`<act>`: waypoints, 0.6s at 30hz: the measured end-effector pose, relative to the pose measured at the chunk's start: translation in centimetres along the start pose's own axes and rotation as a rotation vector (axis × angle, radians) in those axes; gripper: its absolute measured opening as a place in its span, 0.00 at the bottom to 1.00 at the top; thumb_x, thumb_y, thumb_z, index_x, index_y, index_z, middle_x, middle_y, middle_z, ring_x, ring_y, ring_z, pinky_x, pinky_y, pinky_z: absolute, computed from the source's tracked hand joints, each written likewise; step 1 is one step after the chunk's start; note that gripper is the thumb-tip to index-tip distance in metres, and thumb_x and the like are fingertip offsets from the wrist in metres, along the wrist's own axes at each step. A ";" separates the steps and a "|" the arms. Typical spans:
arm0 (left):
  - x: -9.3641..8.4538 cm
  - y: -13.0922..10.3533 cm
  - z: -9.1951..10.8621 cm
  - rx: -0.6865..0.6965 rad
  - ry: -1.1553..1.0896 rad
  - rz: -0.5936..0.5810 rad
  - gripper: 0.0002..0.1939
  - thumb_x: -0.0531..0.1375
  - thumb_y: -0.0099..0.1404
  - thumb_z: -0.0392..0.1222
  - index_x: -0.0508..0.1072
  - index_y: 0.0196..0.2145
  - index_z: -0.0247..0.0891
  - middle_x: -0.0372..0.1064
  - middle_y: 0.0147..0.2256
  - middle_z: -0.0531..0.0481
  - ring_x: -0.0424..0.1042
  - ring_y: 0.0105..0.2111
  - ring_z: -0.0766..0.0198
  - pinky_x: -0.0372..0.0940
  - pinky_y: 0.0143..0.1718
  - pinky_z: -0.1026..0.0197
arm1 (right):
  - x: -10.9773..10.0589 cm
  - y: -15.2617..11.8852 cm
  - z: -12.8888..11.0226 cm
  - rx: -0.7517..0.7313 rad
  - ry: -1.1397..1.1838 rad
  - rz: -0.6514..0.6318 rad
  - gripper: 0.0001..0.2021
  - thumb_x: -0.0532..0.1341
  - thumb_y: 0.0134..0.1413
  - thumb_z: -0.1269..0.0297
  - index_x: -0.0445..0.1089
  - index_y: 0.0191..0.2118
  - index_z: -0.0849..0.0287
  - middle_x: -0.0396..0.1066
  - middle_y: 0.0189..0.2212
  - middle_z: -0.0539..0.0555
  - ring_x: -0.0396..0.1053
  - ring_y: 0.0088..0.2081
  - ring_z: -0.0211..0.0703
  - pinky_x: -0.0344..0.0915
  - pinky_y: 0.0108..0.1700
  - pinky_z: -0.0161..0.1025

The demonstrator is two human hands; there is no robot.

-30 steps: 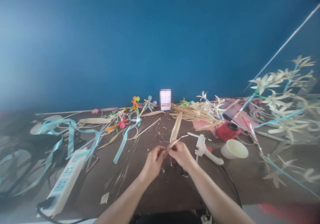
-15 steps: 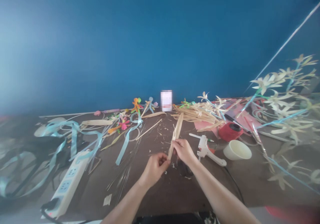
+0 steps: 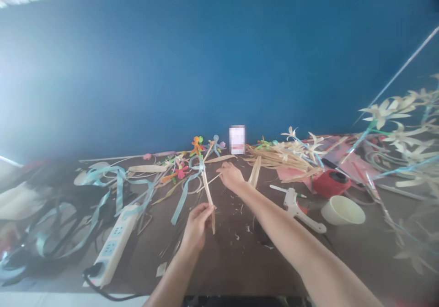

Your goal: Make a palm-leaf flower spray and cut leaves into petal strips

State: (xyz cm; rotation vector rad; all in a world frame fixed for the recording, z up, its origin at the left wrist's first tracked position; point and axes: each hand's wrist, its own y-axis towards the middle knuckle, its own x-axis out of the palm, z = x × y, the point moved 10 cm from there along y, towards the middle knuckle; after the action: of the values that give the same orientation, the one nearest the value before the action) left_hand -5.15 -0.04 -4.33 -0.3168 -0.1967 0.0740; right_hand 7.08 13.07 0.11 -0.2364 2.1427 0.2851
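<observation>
My left hand (image 3: pixel 199 222) is closed on a narrow pale strip of dried leaf (image 3: pixel 207 186), which points up and away from me. My right hand (image 3: pixel 230 177) reaches farther forward, its fingertips at the end of a thin pale stick (image 3: pixel 210 182) that passes by the strip. A wider piece of dried leaf (image 3: pixel 254 172) lies on the table beyond my right forearm. Small pale scraps are scattered on the dark table between my arms.
At the left lie a white power strip (image 3: pixel 115 243) and light blue ribbon (image 3: pixel 120 190). At the right are a white glue gun (image 3: pixel 298 211), a cream cup (image 3: pixel 343 210), a red object (image 3: pixel 331 183) and leaf flowers (image 3: pixel 387 113). A pile of dried leaves (image 3: pixel 281 156) lies behind.
My hands have parted. My left hand has moved left with a narrow strip; my right hand has let go of the leaf and moved forward to the thin stick. The view has shifted slightly.
</observation>
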 end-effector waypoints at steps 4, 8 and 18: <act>0.8 0.3 0.2 0.003 0.035 -0.013 0.12 0.60 0.49 0.47 0.68 0.23 0.34 0.55 0.16 0.58 0.53 0.16 0.75 0.45 0.17 0.70 | 1.9 1.0 -0.9 -0.062 -0.140 -0.082 0.09 0.53 0.50 0.72 0.71 0.30 0.59 0.64 0.36 0.58 0.56 0.43 0.47 0.55 0.40 0.39; 1.4 0.5 0.4 0.006 0.077 -0.029 0.13 0.60 0.49 0.48 0.68 0.25 0.33 0.56 0.16 0.57 0.54 0.16 0.74 0.45 0.17 0.70 | 1.8 0.6 -1.7 -0.126 -0.201 -0.110 0.10 0.50 0.51 0.75 0.69 0.31 0.63 0.64 0.37 0.60 0.54 0.45 0.49 0.53 0.43 0.42; 2.5 0.9 1.8 0.087 0.208 -0.047 0.14 0.58 0.50 0.49 0.68 0.24 0.33 0.55 0.16 0.58 0.51 0.16 0.75 0.45 0.17 0.69 | -1.8 -5.1 -0.4 -0.044 0.024 -0.024 0.11 0.43 0.58 0.68 0.60 0.38 0.62 0.66 0.29 0.56 0.64 0.29 0.40 0.56 0.32 0.35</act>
State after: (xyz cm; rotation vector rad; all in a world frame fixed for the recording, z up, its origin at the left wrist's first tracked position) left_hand -3.13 1.61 -2.52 -0.2315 0.0055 0.0022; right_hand 9.14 8.19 1.22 -0.2923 2.1572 0.3172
